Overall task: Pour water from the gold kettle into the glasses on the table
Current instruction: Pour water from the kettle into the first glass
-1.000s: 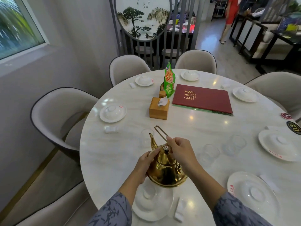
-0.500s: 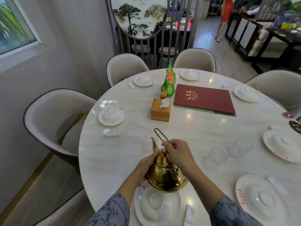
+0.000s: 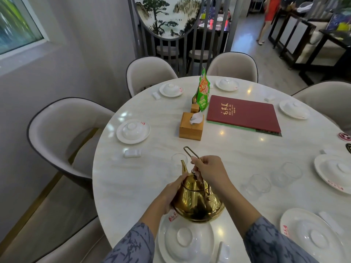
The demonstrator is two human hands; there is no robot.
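Note:
The gold kettle (image 3: 197, 200) is held above the near edge of the round marble table (image 3: 237, 149), its spout pointing away from me. My right hand (image 3: 210, 170) grips the thin wire handle near the lid. My left hand (image 3: 173, 193) cups the kettle's left side. A clear glass (image 3: 178, 161) stands just beyond the spout, partly hidden by it. Two more clear glasses (image 3: 261, 184) (image 3: 290, 172) stand to the right of the kettle.
White place settings ring the table, the nearest plate with an upturned bowl (image 3: 187, 242) just below the kettle. A wooden tissue box (image 3: 190, 126), a green packet (image 3: 203, 90) and a red menu (image 3: 243, 113) lie mid-table. Padded chairs (image 3: 62, 133) surround it. A person (image 3: 268, 18) stands far back.
The view has shifted slightly; both hands keep the same hold on the kettle, which stays near the table's front edge behind the same glass.

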